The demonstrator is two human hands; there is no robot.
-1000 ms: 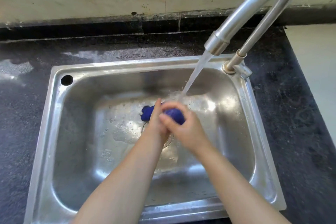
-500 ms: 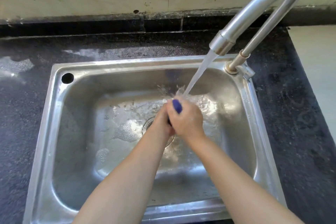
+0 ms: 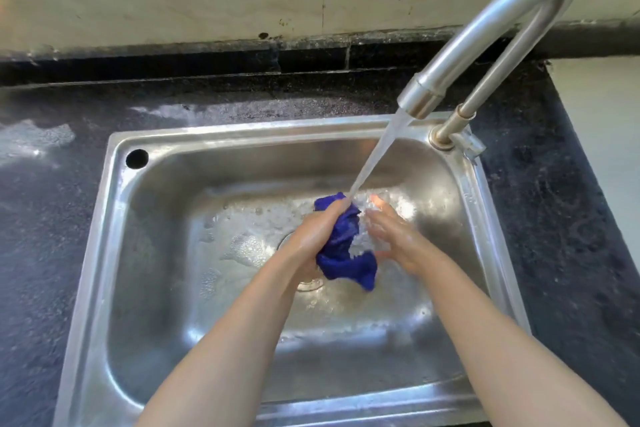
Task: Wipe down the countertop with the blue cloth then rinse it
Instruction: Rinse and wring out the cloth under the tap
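Dark stone countertop (image 3: 52, 218); steel sink (image 3: 114, 253); faucet (image 3: 485, 31) ran. Left hand (image 3: 311, 236) clenched blue cloth (image 3: 346, 260) under the stream; right hand (image 3: 394, 236) spread, fingers straight, beside it.

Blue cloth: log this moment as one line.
stage: rinse | blue cloth: under faucet stream, over sink | left hand: grips cloth | right hand: open beside

dark speckled stone countertop (image 3: 52, 236) fills frame | rectangular stainless steel sink (image 3: 114, 218) set in centre | wet patches (image 3: 31, 142) upper left
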